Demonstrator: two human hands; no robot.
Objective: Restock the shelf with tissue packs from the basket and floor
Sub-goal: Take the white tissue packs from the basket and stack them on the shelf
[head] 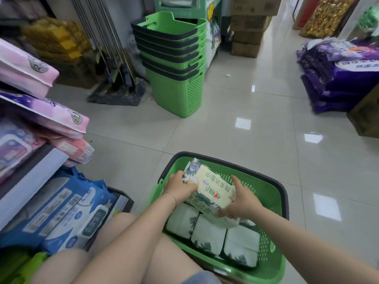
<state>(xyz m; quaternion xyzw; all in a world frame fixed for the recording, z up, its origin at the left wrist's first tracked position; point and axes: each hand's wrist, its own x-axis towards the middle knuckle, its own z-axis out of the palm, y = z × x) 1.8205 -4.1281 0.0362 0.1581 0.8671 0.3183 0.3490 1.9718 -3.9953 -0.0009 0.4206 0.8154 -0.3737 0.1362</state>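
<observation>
Left hand (180,187): grips the left end of a tissue pack (213,189), with the fingers curled over its patterned edge.
Right hand (244,201): holds the near right corner of the same pack, with the thumb lying up along its side.
Tissue pack: held between both hands, tilted, its cream face with printed lettering turned up. It sits inside the basket (274,193) and above the other packs there (whether it touches them cannot be told).
Basket: green plastic with a dark rim, standing on the tiled floor (225,128) directly under both hands.
Other packs (209,232): three white packs with a leaf print, side by side in the bottom of the basket, just below and nearer than the hands.
Shelf (30,181): well to the left of the left hand, with pink packs (47,115) stacked on it and blue wipe packs (67,212) below its edge.
Stacked baskets (176,64): a nested pile of green baskets on the floor, far beyond the hands.
Purple packs (338,78): piled on the floor, far beyond the right hand and to its right.
</observation>
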